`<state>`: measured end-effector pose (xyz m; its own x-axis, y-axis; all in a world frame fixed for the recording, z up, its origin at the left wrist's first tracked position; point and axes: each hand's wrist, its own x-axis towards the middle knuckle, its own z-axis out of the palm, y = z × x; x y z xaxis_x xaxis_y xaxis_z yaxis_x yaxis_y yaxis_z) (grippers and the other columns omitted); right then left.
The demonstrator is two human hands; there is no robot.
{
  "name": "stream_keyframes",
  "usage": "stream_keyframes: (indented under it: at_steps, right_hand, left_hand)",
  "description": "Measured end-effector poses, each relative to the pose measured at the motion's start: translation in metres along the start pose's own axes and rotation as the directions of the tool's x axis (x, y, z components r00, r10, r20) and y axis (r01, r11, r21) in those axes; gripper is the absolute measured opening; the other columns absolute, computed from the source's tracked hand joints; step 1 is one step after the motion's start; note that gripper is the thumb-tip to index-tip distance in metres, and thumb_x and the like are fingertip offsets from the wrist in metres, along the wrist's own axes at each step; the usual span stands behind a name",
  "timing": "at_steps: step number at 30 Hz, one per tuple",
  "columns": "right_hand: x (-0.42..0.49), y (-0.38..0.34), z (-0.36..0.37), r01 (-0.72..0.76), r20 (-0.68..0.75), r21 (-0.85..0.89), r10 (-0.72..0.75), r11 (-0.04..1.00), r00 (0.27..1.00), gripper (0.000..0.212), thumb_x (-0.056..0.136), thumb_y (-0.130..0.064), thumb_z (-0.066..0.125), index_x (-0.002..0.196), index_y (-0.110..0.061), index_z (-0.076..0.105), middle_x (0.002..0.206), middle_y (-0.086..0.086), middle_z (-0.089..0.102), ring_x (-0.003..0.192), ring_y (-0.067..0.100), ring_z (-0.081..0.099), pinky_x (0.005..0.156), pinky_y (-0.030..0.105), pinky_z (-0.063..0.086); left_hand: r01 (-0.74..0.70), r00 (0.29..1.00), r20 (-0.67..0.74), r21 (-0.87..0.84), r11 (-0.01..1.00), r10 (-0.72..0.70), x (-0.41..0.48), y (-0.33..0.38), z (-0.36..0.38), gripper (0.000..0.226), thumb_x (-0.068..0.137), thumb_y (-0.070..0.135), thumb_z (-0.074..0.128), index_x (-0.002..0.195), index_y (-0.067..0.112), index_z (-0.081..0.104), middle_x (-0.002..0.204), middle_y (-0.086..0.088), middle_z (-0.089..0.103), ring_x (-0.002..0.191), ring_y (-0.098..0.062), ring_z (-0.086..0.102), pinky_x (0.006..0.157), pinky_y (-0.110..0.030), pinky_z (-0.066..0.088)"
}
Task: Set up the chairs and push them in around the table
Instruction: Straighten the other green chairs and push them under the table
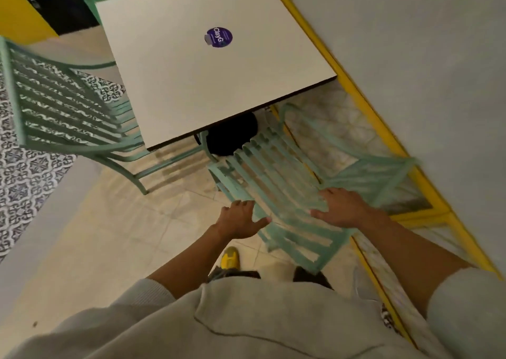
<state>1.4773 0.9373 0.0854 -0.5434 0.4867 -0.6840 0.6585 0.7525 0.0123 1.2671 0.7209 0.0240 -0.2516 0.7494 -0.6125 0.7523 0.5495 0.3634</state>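
I am handling the near chair [276, 167], a mint-green slatted metal one sitting at about 5 o'clock from the middle of the bench [191, 65], its front slats just under the bench's near edge. Both my hands are resting on its slats: my left hand [241, 219] is lying half-curled on the chair's left edge, my right hand [342, 206] is lying flat and spread across the slats further right. Neither is clenched around anything; whether the left fingertips are hooking under the rim I cannot tell, as the chair is blurred.

I am judging it stiff and fairly light, tubular frame with flat painted strips, smooth enough to slip under a flat palm. The gaps between slats could pinch fingers, so the outer frame rail looks the better hold than the strips themselves. The legs will probably scrape on the floor tiles [115, 227], which look pale, glossy and hard.

A second chair [68, 107] of the same make is standing at 9 o'clock from the bench, its seat partly tucked under. The bench top is a smooth off-white square with a dark edge and a round purple sticker [218, 37]. A yellow-framed wall [383, 128] is running close along the right.
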Motion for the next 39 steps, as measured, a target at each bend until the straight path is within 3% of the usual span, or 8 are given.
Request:
stream_keyframes:
  at_steps: [6, 13, 17, 20, 30, 33, 36, 39]
  right_hand:
    - [0.052, 0.089, -0.026, 0.236, 0.053, -0.175, -0.23, 0.956, 0.972, 0.101, 0.094, -0.09, 0.031, 0.168, -0.021, 0.032, 0.171, 0.007, 0.037, 0.153, 0.031, 0.041, 0.12, 0.055, 0.034]
    - [0.082, 0.207, -0.037, 0.216, 0.182, -0.194, -0.182, 0.957, 0.966, 0.106, 0.086, -0.1, 0.021, 0.164, -0.031, 0.041, 0.169, 0.005, 0.043, 0.149, 0.033, 0.046, 0.121, 0.056, 0.037]
    - [0.076, 0.236, -0.016, 0.26, 0.222, -0.172, -0.22, 0.95, 0.95, 0.103, 0.09, -0.095, 0.012, 0.167, -0.031, 0.036, 0.175, 0.006, 0.03, 0.156, 0.034, 0.037, 0.125, 0.052, 0.028]
    - [0.068, 0.243, -0.007, 0.291, 0.153, -0.197, -0.264, 0.936, 0.952, 0.106, 0.088, -0.098, 0.008, 0.165, -0.032, 0.04, 0.17, 0.003, 0.042, 0.151, 0.03, 0.044, 0.123, 0.05, 0.031]
    - [0.031, 0.261, 0.038, 0.268, 0.003, -0.224, -0.274, 0.937, 0.962, 0.134, 0.056, -0.118, 0.018, 0.15, -0.032, 0.059, 0.15, -0.002, 0.063, 0.135, 0.024, 0.06, 0.116, 0.051, 0.042]
    - [0.032, 0.266, 0.05, 0.297, -0.027, -0.316, -0.321, 0.901, 0.947, 0.095, 0.078, -0.1, 0.042, 0.144, -0.034, 0.061, 0.142, -0.008, 0.067, 0.129, 0.021, 0.063, 0.108, 0.044, 0.045]
    - [0.041, 0.263, 0.053, 0.317, -0.08, -0.364, -0.369, 0.876, 0.926, 0.04, 0.097, -0.051, 0.059, 0.132, -0.034, 0.064, 0.129, -0.008, 0.072, 0.117, 0.019, 0.068, 0.095, 0.035, 0.05]
    - [0.051, 0.252, 0.052, 0.335, -0.062, -0.366, -0.382, 0.868, 0.922, 0.031, 0.096, -0.035, 0.062, 0.127, -0.032, 0.066, 0.124, -0.006, 0.073, 0.114, 0.021, 0.07, 0.094, 0.035, 0.055]
  left_hand:
    - [0.174, 0.983, -0.034, -0.132, 0.976, -0.179, 0.032, 0.086, 0.034, 0.108, 0.089, 0.093, 0.029, 0.166, 0.018, 0.03, 0.17, -0.008, 0.037, 0.156, -0.032, 0.034, 0.122, -0.059, 0.034]
    - [0.315, 0.949, 0.098, -0.321, 0.893, -0.299, 0.026, 0.215, 0.111, 0.123, 0.071, 0.105, 0.041, 0.164, 0.025, 0.036, 0.165, -0.006, 0.045, 0.149, -0.031, 0.045, 0.119, -0.048, 0.041]
    - [0.367, 0.927, 0.05, -0.309, 0.877, -0.371, 0.034, 0.251, 0.136, 0.084, 0.09, 0.078, 0.06, 0.153, 0.023, 0.047, 0.142, -0.007, 0.063, 0.126, -0.028, 0.063, 0.105, -0.043, 0.054]
    - [0.401, 0.903, -0.039, -0.287, 0.87, -0.429, 0.036, 0.255, 0.138, 0.051, 0.102, 0.052, 0.062, 0.146, 0.027, 0.054, 0.136, -0.004, 0.068, 0.12, -0.025, 0.067, 0.101, -0.039, 0.055]
    - [0.366, 0.925, -0.031, -0.201, 0.909, -0.379, 0.034, 0.246, 0.146, 0.053, 0.098, 0.026, 0.068, 0.149, 0.033, 0.054, 0.138, 0.002, 0.067, 0.123, -0.021, 0.065, 0.106, -0.037, 0.053]
    - [0.328, 0.939, -0.052, -0.159, 0.931, -0.34, 0.032, 0.242, 0.147, 0.05, 0.096, 0.025, 0.069, 0.144, 0.036, 0.058, 0.135, 0.003, 0.068, 0.12, -0.02, 0.066, 0.105, -0.037, 0.054]
    - [0.311, 0.945, -0.073, -0.106, 0.945, -0.319, 0.03, 0.235, 0.144, 0.051, 0.094, 0.024, 0.071, 0.141, 0.036, 0.059, 0.132, 0.005, 0.069, 0.118, -0.019, 0.067, 0.105, -0.037, 0.054]
    - [0.328, 0.934, -0.117, -0.091, 0.94, -0.337, 0.029, 0.223, 0.139, 0.049, 0.096, 0.024, 0.068, 0.143, 0.035, 0.059, 0.132, 0.006, 0.07, 0.117, -0.017, 0.068, 0.105, -0.037, 0.055]
